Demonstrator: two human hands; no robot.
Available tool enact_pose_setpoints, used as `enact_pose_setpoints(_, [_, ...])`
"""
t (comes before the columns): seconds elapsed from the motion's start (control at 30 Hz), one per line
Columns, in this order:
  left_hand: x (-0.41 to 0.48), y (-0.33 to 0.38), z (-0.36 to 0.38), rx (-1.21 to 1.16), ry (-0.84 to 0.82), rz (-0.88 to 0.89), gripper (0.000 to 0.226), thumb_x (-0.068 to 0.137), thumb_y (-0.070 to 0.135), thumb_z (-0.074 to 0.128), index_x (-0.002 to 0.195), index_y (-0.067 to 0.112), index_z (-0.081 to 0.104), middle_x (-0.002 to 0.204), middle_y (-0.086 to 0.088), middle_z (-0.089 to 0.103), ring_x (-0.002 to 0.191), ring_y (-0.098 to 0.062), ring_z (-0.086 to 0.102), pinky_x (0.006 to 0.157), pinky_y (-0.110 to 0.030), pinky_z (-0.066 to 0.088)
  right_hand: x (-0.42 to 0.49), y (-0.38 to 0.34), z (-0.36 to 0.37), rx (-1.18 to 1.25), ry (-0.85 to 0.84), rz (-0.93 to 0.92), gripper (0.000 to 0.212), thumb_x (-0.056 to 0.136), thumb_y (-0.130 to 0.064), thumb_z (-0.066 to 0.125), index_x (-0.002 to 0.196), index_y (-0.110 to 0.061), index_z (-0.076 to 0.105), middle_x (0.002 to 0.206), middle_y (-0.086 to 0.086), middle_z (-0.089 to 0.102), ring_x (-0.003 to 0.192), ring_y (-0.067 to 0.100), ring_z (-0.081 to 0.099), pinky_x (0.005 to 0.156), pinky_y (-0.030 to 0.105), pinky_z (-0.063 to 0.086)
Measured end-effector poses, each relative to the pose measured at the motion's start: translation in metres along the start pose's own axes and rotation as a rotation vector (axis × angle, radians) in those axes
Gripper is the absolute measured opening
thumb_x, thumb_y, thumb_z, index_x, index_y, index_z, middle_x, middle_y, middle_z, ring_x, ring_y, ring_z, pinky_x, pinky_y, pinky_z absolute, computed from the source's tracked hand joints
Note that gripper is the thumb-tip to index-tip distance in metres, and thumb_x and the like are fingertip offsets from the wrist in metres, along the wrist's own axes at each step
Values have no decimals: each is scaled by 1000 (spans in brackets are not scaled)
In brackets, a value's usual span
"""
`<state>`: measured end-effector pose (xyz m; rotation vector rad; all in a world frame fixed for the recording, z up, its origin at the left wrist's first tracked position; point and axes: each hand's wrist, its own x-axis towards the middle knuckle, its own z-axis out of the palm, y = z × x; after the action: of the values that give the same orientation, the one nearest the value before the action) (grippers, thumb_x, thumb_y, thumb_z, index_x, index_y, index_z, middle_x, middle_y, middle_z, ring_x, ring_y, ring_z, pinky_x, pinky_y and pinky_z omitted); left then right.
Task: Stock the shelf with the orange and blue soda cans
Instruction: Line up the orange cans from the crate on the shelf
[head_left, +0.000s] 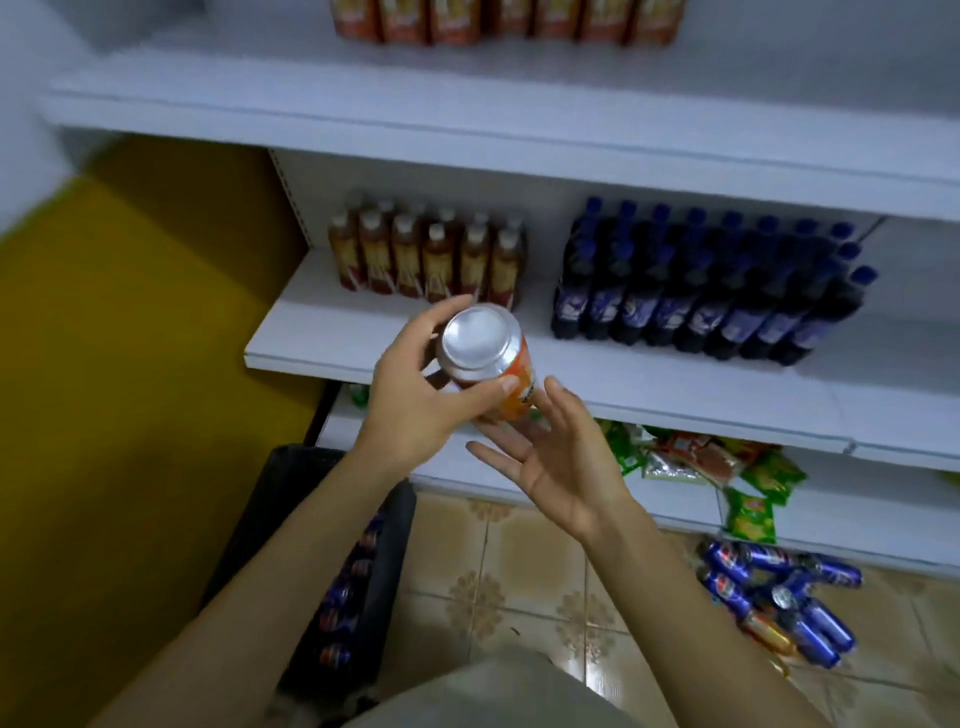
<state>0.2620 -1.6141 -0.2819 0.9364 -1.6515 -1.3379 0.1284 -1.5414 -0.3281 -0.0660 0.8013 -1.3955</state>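
Note:
My left hand (415, 395) grips an orange soda can (493, 364) around its upper part, its silver end turned toward me, in front of the middle white shelf (675, 384). My right hand (561, 462) is spread just below and to the right of the can, palm up, fingertips touching its lower side. A pile of blue soda cans (779, 592) with an orange one among them lies on the tiled floor at the lower right. More cans (348, 587) sit in a black crate (291, 499) at the lower left.
On the middle shelf stand brown bottles (426, 260) at the left and dark blue-capped bottles (711, 286) at the right, with a gap between them. Snack packets (717, 467) lie on the bottom shelf. A yellow wall (130, 338) is at the left.

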Motion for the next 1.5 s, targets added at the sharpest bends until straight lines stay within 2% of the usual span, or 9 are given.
enact_pose_setpoints(0.23, [25,56,27,-71,124,82,60,64,17,84,112,30,50,114,12,58,106,-4,60,79,-19,53,-7,-83,47,-178,-34,-197,42,84,-23,65,124,-12,58,116,14,62,104,31,65,82,41,58])
enact_pose_setpoints(0.4, [41,71,48,-901,218,-304,54,76,19,63,128,10,50,124,-11,61,108,-21,62,75,-25,58,-8,-154,94,-802,17,-626,32,85,-20,69,117,-22,65,111,1,66,89,7,65,66,17,51])
enact_pose_setpoints(0.57, [79,96,61,-1309,164,-310,48,76,30,61,118,8,59,116,-13,68,115,-24,61,84,-26,55,5,-181,133,-862,1,-899,54,80,-21,75,129,-26,50,120,-8,57,106,12,62,79,28,56])
enact_pose_setpoints(0.8, [167,98,50,-1449,-11,-388,59,77,45,62,118,3,62,105,-13,72,83,-17,72,77,-24,56,51,-209,183,-998,31,-954,86,74,-12,79,141,-35,30,130,-12,48,113,9,55,82,23,53])
enact_pose_setpoints(0.9, [213,98,29,-1436,-85,-396,56,81,47,60,112,1,63,101,-14,72,81,-18,73,73,-24,58,81,-229,208,-1061,57,-900,81,71,-12,81,138,-28,39,120,-6,60,107,12,61,85,32,55])
enact_pose_setpoints(1.13, [291,91,3,-1365,-207,-421,56,85,50,58,106,-1,64,97,-18,72,80,-21,73,75,-28,58,142,-254,250,-1216,202,-1022,65,67,-20,85,115,-26,43,104,-13,60,94,3,62,76,21,54])
enact_pose_setpoints(1.23, [318,80,-8,-985,-168,-355,49,92,49,48,113,6,60,103,-16,71,86,-23,71,76,-31,59,172,-269,254,-1222,272,-996,70,63,-20,88,117,-19,43,105,-6,62,94,9,63,74,24,54])
enact_pose_setpoints(1.37, [339,49,-42,261,-58,164,50,89,39,60,134,30,40,126,4,57,107,-13,57,86,-28,49,216,-280,244,-1373,391,-958,74,64,-19,86,124,-16,43,108,-3,59,99,15,60,73,24,49])
enact_pose_setpoints(1.5, [342,46,-67,1103,-239,349,62,89,52,52,142,27,34,141,7,43,126,-15,39,93,-31,42,261,-290,235,-1417,505,-828,87,65,-21,86,136,-12,36,133,4,52,122,23,52,89,31,47])
